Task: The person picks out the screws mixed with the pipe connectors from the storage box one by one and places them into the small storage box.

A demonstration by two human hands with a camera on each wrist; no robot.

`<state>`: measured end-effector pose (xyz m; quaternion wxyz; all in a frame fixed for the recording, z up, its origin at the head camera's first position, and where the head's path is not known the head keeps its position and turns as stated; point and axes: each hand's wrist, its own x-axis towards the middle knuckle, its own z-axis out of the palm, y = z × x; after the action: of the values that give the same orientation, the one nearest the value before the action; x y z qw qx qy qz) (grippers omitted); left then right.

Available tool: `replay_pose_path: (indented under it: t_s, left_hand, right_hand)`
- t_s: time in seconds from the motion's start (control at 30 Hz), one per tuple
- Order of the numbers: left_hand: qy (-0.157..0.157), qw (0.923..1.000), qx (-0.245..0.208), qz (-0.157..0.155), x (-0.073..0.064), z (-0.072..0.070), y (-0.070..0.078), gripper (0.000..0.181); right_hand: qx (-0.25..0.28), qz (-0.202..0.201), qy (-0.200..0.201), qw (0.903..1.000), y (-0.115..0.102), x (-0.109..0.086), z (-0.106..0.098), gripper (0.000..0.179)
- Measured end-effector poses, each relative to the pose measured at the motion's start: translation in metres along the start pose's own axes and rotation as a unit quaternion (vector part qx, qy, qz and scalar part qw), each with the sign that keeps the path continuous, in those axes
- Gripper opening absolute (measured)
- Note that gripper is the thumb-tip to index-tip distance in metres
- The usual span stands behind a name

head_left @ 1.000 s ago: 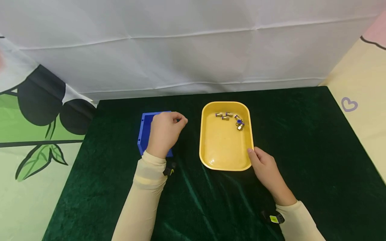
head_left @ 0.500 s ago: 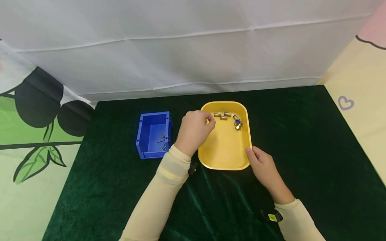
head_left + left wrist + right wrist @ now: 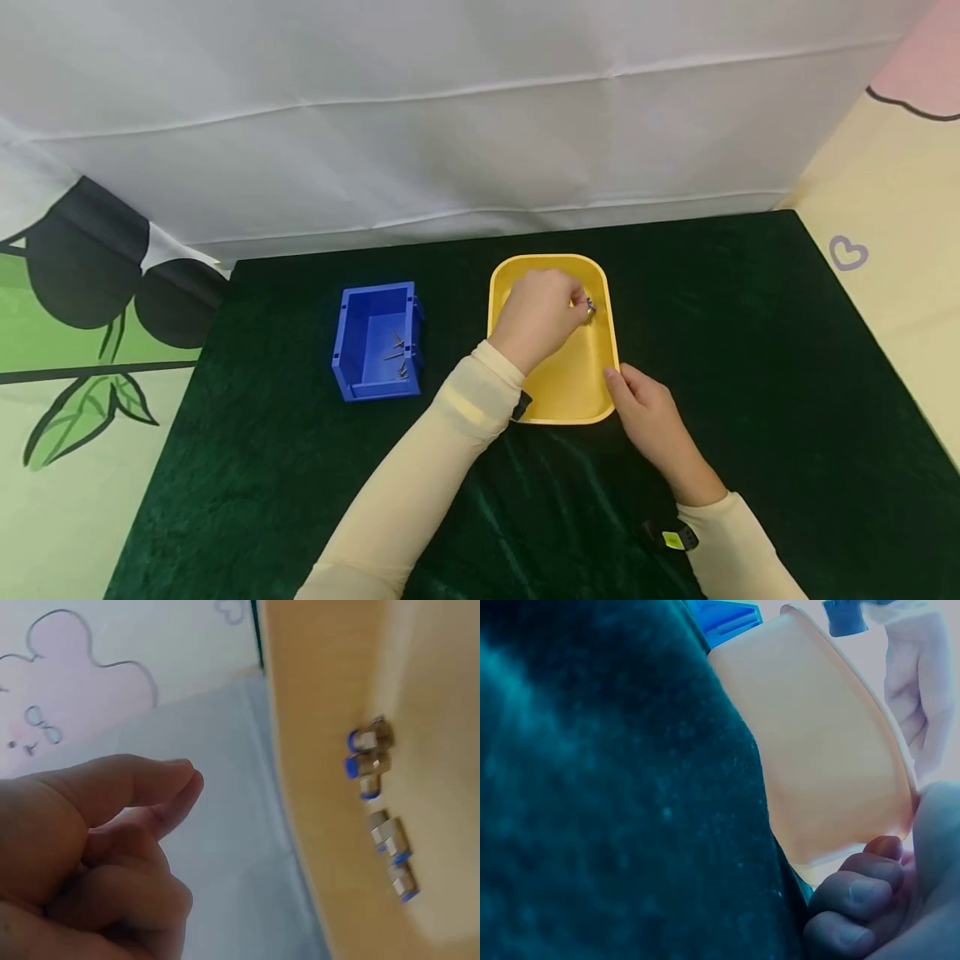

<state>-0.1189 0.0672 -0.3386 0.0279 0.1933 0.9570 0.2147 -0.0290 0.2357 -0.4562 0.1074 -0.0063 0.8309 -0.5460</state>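
Note:
My left hand (image 3: 543, 315) is over the yellow tray (image 3: 558, 414), its fingers curled. In the left wrist view its thumb and index fingertip meet, and nothing shows between them. Several brass push-in fittings (image 3: 369, 763) with blue collars lie on the tray floor; in the head view my hand hides most of them. My right hand (image 3: 651, 410) grips the tray's near right side, thumb on the rim. In the right wrist view its other fingers (image 3: 847, 896) curl against the outside of the tray wall.
Left of the tray stands a blue bin (image 3: 348, 333) with several small screws (image 3: 397, 354) inside. Both containers rest on a dark green cloth (image 3: 247, 467). A white curtain (image 3: 450, 150) hangs behind the table.
My left hand has moved right, from above the blue bin to over the yellow tray, uncovering the bin and its screws. The right hand has kept its grip on the tray.

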Motion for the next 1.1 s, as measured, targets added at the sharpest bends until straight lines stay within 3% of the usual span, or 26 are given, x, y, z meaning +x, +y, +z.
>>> replay_pose_path:
  t_s: [0.17,0.4,0.67,0.87,1.1]
  left_hand:
    - [-0.044,0.999,-0.007,-0.006,0.017,0.013,-0.004,0.027]
    - [-0.087,0.9956,-0.024,-0.027,0.036,0.03,-0.014,0.018]
    - [-0.1,0.9942,-0.03,-0.028,0.045,0.046,-0.021,0.013]
    - [-0.104,0.994,-0.03,-0.012,0.048,0.059,-0.025,0.014]
    - [-0.093,0.9951,-0.014,-0.029,0.049,0.073,-0.031,0.013]
  right_hand:
    - [-0.003,0.002,-0.004,1.0,-0.001,0.001,0.002,0.047]
    - [-0.006,0.006,-0.003,1.0,0.0,0.002,0.002,0.048]
    - [-0.001,0.006,-0.003,1.0,-0.001,0.001,0.003,0.048]
    - [0.005,0.009,0.001,0.9999,-0.001,0.0,0.002,0.048]
    - [0.004,0.007,0.001,1.0,0.0,0.0,0.001,0.045]
